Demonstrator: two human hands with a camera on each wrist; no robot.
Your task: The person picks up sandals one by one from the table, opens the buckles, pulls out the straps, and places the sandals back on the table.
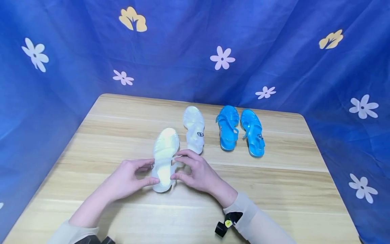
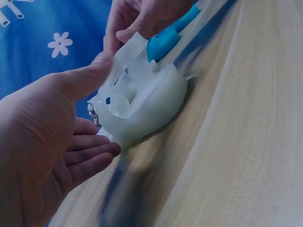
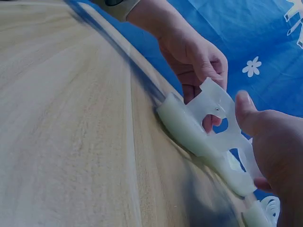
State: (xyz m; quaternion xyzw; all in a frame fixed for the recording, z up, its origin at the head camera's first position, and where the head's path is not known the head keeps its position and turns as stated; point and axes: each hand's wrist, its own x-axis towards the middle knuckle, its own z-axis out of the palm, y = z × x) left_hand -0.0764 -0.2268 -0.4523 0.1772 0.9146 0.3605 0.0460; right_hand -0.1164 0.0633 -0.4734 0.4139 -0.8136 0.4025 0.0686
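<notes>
A translucent white jelly sandal (image 1: pixel 166 144) stands sole down on the table, its toe pointing away from me. On its left side, my left hand (image 1: pixel 129 178) holds the heel part between thumb and fingers. The fingers lie near a small metal buckle (image 2: pixel 93 113), best seen in the left wrist view. From the right, my right hand (image 1: pixel 198 173) pinches the sandal's strap, the thumb close to the heel. The strap (image 3: pixel 222 101) rises above the sole in the right wrist view. Its matching white sandal (image 1: pixel 194 122) sits just beyond, up and to the right.
A blue sandal (image 1: pixel 228 127) and its mate (image 1: pixel 254 132) stand side by side toward the table's back right. The wooden table (image 1: pixel 274 189) ends at a blue curtain (image 1: pixel 182 51) with flower prints, which surrounds it at the back and both sides.
</notes>
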